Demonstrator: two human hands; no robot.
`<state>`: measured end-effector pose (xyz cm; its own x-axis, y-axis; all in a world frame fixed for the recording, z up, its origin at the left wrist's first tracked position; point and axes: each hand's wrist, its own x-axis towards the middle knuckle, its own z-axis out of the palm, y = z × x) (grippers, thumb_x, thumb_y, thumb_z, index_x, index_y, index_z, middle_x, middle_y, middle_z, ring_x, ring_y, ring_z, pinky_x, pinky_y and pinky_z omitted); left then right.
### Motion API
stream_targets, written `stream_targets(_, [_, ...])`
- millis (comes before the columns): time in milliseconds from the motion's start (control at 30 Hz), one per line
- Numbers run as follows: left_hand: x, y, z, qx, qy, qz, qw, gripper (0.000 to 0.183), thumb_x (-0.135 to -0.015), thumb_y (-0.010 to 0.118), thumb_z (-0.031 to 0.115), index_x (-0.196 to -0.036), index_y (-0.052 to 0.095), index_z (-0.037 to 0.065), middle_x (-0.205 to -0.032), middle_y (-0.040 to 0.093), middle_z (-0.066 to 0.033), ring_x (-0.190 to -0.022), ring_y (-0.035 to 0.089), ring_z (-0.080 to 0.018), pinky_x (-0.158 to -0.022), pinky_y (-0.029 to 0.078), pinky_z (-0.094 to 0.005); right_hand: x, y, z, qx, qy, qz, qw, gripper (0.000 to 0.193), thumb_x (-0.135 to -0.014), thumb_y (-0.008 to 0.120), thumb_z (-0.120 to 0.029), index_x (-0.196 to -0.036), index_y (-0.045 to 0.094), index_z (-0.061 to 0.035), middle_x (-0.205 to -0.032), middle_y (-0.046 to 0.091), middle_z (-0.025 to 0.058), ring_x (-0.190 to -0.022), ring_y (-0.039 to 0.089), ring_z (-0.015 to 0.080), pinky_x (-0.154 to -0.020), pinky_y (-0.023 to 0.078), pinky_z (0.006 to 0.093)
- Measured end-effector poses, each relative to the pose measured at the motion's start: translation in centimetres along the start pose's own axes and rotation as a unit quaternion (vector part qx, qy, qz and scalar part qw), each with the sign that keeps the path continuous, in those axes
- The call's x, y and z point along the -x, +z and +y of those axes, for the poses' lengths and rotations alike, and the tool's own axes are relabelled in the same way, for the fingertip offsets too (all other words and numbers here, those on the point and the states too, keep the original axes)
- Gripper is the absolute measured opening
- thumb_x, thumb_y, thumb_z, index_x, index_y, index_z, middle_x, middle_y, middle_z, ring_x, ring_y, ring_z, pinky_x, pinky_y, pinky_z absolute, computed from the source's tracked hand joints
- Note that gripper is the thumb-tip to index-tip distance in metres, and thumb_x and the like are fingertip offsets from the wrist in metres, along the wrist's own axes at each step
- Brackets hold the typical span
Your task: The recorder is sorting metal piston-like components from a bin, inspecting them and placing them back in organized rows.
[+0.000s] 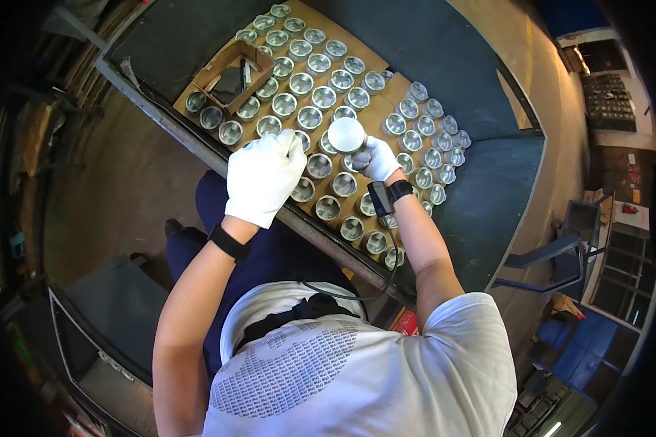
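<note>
My right hand (376, 159), in a white glove with greyed fingertips, grips a silver metal piston (346, 135) by its side. The piston's flat round crown faces up. To its left is my left hand (264, 177), also gloved in white, its fingers curled together above the near edge of the bin. Whatever those fingers hold, if anything, is hidden. Under and around both hands, many more pistons (300, 83) stand in rows, their hollow sides up, on a brown cardboard sheet (375, 49).
A dark-walled metal bin (439, 51) surrounds the rows. Inside it, an open cardboard box (233, 71) with dark items sits among the pistons at left. A small black device (380, 198) with a cable is on my right wrist. A dark metal cabinet (116, 306) stands at lower left.
</note>
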<state>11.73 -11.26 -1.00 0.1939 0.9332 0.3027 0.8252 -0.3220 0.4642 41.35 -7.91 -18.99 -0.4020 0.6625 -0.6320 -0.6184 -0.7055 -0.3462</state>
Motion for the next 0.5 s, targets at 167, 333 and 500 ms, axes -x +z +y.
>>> stream_targets(167, [0.5, 0.1, -0.4, -0.004, 0.012, 0.014, 1.000, 0.015, -0.092, 0.064, 0.022, -0.082, 0.066, 0.012, -0.072, 0.066, -0.0117, -0.066, 0.066, -0.0314, -0.059, 0.052, -0.0421, 2.0, 2.5, 0.0, 0.024, -0.011, 0.024, 0.999, 0.025, -0.102, 0.045, -0.024, -0.112, 0.060, -0.0072, -0.066, 0.044, -0.0035, -0.051, 0.037, 0.0084, -0.049, 0.033, 0.0248])
stream_targets(333, [0.6, 0.6, -0.5, -0.002, 0.025, 0.004, 1.000, 0.017, -0.092, 0.061, 0.024, -0.081, 0.067, 0.011, -0.073, 0.066, -0.0126, -0.067, 0.067, -0.0315, -0.061, 0.052, -0.0425, 3.8, 2.0, -0.7, 0.023, -0.010, -0.031, 0.999, 0.023, -0.104, 0.046, -0.023, -0.112, 0.063, -0.0092, -0.071, 0.048, -0.0033, -0.053, 0.039, 0.0076, -0.049, 0.036, 0.0251])
stream_targets(500, [0.9, 0.2, -0.7, 0.018, 0.020, -0.012, 1.000, 0.019, -0.091, 0.059, 0.024, -0.079, 0.066, 0.011, -0.076, 0.068, -0.0121, -0.071, 0.067, -0.0323, -0.065, 0.052, -0.0444, 4.9, 3.6, 0.1, 0.026, -0.141, -0.182, 0.973, 0.039, -0.094, 0.066, -0.012, -0.130, 0.055, -0.0022, -0.100, 0.061, 0.0080, -0.081, 0.054, 0.0179, -0.074, 0.047, 0.0337])
